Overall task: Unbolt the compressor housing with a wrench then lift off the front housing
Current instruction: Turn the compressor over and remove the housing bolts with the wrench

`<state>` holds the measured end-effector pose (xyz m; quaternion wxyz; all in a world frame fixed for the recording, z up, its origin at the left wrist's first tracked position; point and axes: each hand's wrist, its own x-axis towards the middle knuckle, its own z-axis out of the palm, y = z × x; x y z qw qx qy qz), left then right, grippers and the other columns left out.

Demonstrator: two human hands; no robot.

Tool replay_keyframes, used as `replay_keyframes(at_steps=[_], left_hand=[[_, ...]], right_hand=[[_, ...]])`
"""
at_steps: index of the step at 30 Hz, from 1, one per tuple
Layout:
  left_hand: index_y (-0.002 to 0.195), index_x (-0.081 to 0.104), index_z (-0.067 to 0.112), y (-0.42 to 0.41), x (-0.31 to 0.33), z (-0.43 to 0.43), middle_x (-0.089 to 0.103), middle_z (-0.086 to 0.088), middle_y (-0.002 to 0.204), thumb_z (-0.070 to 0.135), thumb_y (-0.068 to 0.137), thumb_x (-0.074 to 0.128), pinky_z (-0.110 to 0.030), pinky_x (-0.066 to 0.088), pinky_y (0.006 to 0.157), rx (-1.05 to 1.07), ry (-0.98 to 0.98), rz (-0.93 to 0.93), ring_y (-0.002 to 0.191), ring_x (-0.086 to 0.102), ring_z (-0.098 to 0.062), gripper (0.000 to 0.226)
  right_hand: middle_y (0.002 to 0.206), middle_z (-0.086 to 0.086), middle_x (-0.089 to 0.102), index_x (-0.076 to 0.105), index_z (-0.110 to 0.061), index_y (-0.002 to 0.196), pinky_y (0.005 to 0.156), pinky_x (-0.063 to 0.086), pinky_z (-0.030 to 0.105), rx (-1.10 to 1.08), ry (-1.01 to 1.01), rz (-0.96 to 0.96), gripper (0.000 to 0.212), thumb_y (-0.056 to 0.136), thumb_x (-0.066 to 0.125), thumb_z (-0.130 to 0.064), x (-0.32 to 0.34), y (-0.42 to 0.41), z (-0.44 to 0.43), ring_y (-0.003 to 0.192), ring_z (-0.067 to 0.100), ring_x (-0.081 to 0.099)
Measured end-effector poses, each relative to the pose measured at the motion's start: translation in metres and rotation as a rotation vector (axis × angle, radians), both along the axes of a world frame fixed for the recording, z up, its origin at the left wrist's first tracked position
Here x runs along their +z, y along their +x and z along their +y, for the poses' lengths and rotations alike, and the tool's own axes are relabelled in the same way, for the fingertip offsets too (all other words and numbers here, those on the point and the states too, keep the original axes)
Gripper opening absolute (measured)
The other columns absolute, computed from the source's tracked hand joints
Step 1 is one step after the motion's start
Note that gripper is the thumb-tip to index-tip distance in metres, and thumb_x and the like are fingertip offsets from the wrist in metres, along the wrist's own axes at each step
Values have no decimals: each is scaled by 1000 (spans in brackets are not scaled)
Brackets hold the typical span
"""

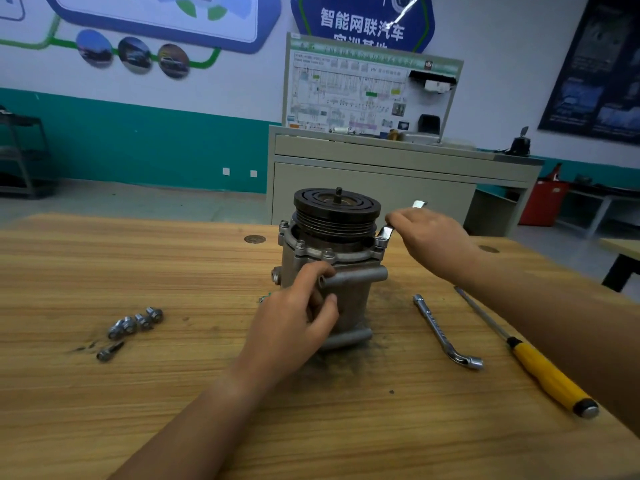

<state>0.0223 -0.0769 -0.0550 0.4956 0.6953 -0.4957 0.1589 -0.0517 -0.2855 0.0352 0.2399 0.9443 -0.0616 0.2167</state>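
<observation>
The grey compressor (pixel 349 299) stands upright at the middle of the wooden table, its black pulley (pixel 336 209) on top. Bolts ring the flange of its front housing (pixel 322 252) under the pulley. My left hand (pixel 298 317) grips the compressor body from the near side, fingers curled round a side lug. My right hand (pixel 429 240) holds a silver wrench (pixel 386 233), whose head sits on the bolt at the flange's right side; the wrench's far end sticks out past my fingers.
Several loose bolts (pixel 135 323) lie on the table (pixel 173 393) at the left. An L-shaped socket wrench (pixel 446 334) and a yellow-handled screwdriver (pixel 540 368) lie to the right of the compressor. A grey cabinet (pixel 374 188) with a wiring board stands behind the table.
</observation>
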Motion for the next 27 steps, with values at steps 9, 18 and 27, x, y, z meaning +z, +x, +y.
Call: replay_keyframes(at_steps=[9,18,27], left_hand=[[112,52,23,1,-3,-3,57,5,59,17,87,60,-29,44,46,25,9,-10,48,51,-9,27],[112,55,20,-1,-1,0,58,2,61,18,87,57,-39,47,45,27,-13,-16,48,52,-10,25],[111,54,24,-2,-1,-1,55,6,60,17,88,58,-34,46,44,36,-20,-26,48,51,-8,24]], right_hand=[[52,-4,49,32,-23,134,35,33,23,27,463,-326,37,97,34,-25,-1,-54,38,42,11,47],[67,-3,49,23,-28,139,47,39,27,-261,254,22,42,99,33,-20,0,-51,53,57,11,47],[53,-1,31,28,-4,135,37,24,26,-335,-289,276,46,91,41,-3,23,-47,71,41,16,29]])
